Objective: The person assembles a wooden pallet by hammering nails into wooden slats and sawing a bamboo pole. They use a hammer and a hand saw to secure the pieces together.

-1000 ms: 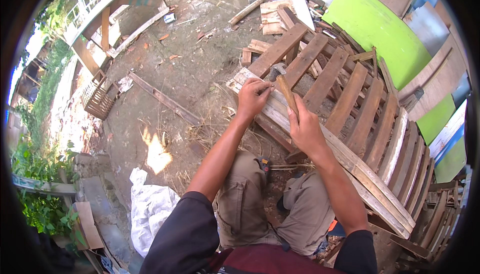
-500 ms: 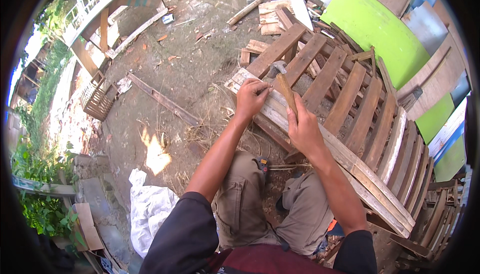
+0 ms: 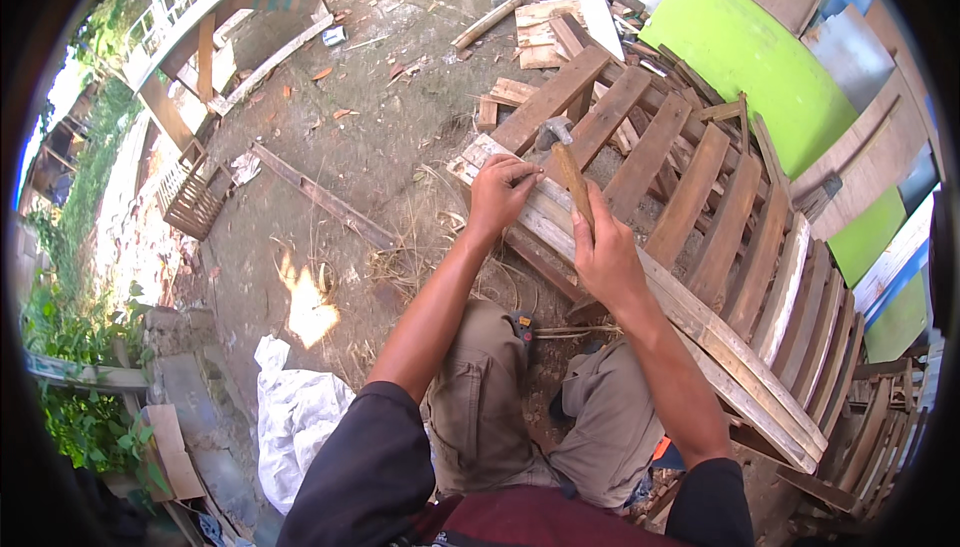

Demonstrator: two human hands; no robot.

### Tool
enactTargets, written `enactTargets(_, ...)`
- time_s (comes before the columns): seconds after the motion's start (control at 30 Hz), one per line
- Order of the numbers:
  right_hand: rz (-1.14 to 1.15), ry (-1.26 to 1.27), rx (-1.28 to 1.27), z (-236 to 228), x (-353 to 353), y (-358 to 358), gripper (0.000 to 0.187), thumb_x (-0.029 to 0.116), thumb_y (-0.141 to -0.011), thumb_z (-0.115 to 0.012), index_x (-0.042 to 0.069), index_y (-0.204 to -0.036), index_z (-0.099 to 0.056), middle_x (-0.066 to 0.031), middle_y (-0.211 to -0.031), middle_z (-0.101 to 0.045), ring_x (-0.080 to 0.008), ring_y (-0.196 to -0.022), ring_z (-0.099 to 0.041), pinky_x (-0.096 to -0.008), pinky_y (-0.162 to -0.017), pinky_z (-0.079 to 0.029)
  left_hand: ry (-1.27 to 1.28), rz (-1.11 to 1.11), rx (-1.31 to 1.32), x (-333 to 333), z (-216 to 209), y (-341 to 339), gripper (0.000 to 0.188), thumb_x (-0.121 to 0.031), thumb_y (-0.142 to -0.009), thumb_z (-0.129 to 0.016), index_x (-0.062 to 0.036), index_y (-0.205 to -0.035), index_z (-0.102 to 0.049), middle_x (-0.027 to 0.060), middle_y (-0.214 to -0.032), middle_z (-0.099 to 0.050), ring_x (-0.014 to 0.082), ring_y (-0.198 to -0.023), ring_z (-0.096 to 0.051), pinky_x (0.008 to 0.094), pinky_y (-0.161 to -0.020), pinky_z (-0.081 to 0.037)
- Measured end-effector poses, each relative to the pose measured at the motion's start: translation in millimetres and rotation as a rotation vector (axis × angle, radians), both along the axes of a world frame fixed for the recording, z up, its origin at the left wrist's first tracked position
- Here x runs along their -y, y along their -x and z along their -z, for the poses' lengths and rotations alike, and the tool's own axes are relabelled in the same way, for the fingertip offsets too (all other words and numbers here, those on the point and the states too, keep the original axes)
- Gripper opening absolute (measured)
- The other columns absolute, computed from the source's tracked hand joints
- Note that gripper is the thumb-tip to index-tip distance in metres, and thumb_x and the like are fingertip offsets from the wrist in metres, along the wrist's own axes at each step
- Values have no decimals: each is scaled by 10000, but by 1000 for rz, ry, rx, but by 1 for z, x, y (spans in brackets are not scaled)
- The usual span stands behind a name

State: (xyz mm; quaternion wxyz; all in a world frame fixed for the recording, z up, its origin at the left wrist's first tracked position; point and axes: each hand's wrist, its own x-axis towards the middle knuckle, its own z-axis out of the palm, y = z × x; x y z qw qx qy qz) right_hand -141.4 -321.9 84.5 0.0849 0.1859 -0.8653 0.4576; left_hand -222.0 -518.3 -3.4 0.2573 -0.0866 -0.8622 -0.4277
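In my right hand (image 3: 607, 255) is a hammer (image 3: 571, 179), gripped by its wooden handle. Its metal head points away from me, just above the slats. My left hand (image 3: 500, 193) rests at the far end of some pale wooden planks (image 3: 715, 332), thumb and fingers pinched together. What that pinch holds, if anything, is too small to make out. The planks lie side by side along the near edge of a slatted wooden frame (image 3: 680, 202), which slopes away to the right.
Scrap wood (image 3: 540, 35) is heaped beyond the frame, and lime-green panels (image 3: 750, 62) lean at the right. On the ground at left lie a long narrow bar (image 3: 325, 197) and a plastic crate (image 3: 190, 202). A white sack (image 3: 300, 427) is beside my left leg.
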Motion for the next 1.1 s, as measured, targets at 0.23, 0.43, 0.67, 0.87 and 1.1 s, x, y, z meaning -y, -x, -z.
enactTargets(0.23, 3, -37, 33, 7, -3, 0, 459, 138, -1028, -538, -76, -1426, -459, -390, -1045, -655, -545, -1025, -639, -544, -838, -518, 16, 9, 7, 3, 3, 1, 181, -207, -813, -824, -100, -960, -822, 59, -951, -765, 257, -1001, -663, 374, -869, -547)
enactTargets(0.43, -22, -71, 68, -3, -1, 0, 467, 126, -1020, -533, -85, -1424, -436, -402, -1054, -643, -559, -1014, -626, -586, -822, -506, 56, 21, -5, 6, -2, 3, 184, -210, -813, -824, -97, -958, -822, 55, -946, -756, 256, -1001, -657, 375, -866, -542)
enactTargets(0.67, 15, -40, 67, 1, 1, -2, 416, 134, -1021, -535, -62, -1382, -468, -381, -973, -660, -572, -974, -625, -604, -794, -495, 41, 34, 27, 3, -5, -1, 188, -167, -820, -820, -51, -968, -811, 94, -935, -753, 272, -981, -662, 384, -883, -531)
enactTargets(0.87, -5, -71, 104, -1, -4, -1, 445, 137, -1024, -533, -80, -1405, -452, -387, -989, -659, -564, -990, -627, -595, -804, -501, 31, 18, 27, 3, -3, -1, 182, -193, -819, -819, -78, -959, -820, 77, -932, -756, 261, -989, -661, 378, -863, -539)
enactTargets(1.1, 10, -134, 216, 1, -4, 2, 452, 144, -1026, -532, -84, -1409, -458, -402, -1052, -648, -558, -1014, -627, -588, -818, -509, 75, -3, 24, 3, -5, 0, 192, -180, -817, -824, -60, -966, -816, 78, -934, -749, 263, -978, -656, 377, -876, -534)
